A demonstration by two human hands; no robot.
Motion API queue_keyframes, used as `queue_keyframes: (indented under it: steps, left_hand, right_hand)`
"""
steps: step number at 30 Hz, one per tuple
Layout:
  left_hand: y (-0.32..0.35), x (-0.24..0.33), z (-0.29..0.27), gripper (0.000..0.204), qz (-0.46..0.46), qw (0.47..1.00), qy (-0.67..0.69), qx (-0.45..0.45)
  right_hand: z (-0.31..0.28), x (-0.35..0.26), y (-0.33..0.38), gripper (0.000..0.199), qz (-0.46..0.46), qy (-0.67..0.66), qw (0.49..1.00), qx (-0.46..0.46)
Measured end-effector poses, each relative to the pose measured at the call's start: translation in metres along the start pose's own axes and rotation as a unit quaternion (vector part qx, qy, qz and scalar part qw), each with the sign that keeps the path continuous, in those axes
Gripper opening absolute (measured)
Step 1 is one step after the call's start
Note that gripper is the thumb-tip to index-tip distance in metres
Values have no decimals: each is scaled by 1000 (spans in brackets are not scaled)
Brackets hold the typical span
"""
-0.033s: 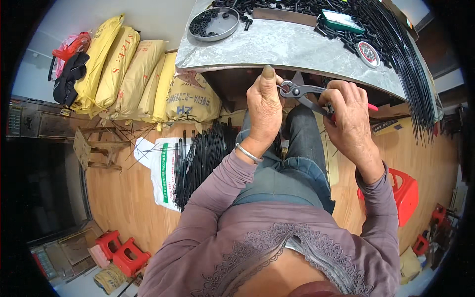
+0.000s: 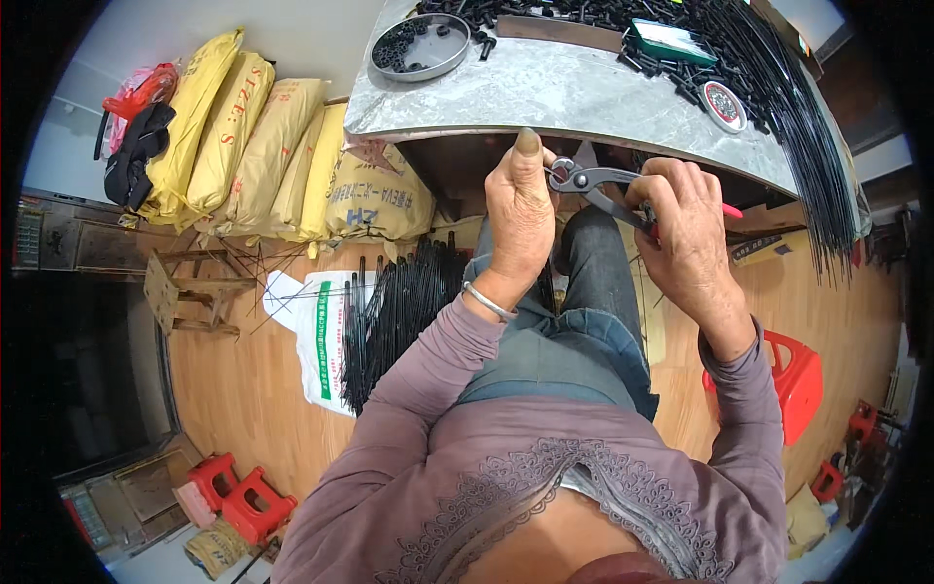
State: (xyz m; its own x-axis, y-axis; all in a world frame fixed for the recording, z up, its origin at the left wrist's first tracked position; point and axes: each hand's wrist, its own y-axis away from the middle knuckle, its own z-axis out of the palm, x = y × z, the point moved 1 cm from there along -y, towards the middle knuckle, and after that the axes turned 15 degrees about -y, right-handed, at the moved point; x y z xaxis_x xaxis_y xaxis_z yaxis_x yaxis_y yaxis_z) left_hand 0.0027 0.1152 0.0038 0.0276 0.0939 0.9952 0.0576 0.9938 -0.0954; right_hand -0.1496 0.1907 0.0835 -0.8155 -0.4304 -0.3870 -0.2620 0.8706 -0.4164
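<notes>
While the right hand (image 2: 686,229) wraps its fingers around the handles (image 2: 613,174) of the pincers (image 2: 581,180) near the edge of the marbled table (image 2: 545,92), the left hand (image 2: 523,206) is at their jaws, its grip unclear; the tool looks stiff, fairly heavy, best held by those handles.

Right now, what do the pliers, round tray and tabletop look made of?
Pliers: likely steel, dark grey with a metallic sheen at the head; the red grip is probably plastic or rubber, judging by its even colour.
Round tray: probably bare metal, from its shiny grey rim.
Tabletop: glossy, grey, marble-like veining; stone or printed laminate, can't tell.
</notes>
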Motion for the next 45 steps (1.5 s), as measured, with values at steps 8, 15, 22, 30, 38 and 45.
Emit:
queue_keyframes:
  steps: [8, 15, 22, 30, 38, 45]
  left_hand:
    - [1, 7, -1, 56, 3, 1000, 7, 5]
    - [8, 18, 0, 60, 21, 998, -42, -38]
    - [19, 22, 2, 58, 19, 997, -21, -77]
    - [9, 17, -4, 60, 12, 999, -2, -45]
    - [12, 16, -9, 53, -38, 992, 49, -110]
    - [20, 9, -13, 62, -17, 998, 11, -61]
  right_hand:
    - [3, 5, 4, 39, -3, 2, 1000, -21]
    - [8, 15, 18, 23, 214, -431, 862, -160]
    - [16, 20, 46, 34, 371, -770, 454, -252]
    - [-15, -3, 15, 44, 88, -182, 973, -111]
    - [4, 27, 48, 28, 379, -725, 511, -263]
    - [-23, 13, 10, 36, 48, -231, 952, -197]
